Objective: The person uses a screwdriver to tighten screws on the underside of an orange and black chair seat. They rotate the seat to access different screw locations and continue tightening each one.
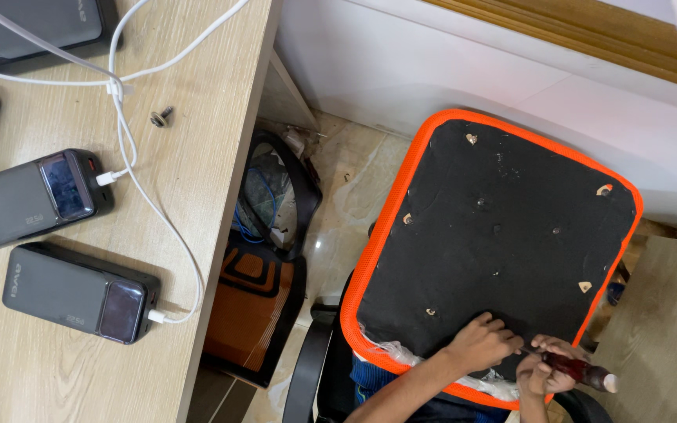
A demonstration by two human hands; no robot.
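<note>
An upturned chair seat [495, 227] with a black underside and an orange mesh rim fills the right half of the head view. Several small holes dot its black fabric. My left hand [483, 341] rests flat on the near edge of the seat, fingers pointing toward the tool tip. Just to its right, my right hand [544, 374] grips a screwdriver [585, 371] with a dark red handle, whose tip points left at the near edge of the seat. Frayed white fabric [401, 352] hangs from the seat's near rim.
A wooden desk [197, 157] on the left carries several dark power banks [80, 291], white cables [131, 157] and a loose screw [161, 117]. A black bag [276, 196] and an orange-and-black panel [256, 305] lie on the floor. A wooden board [667, 329] is at the right.
</note>
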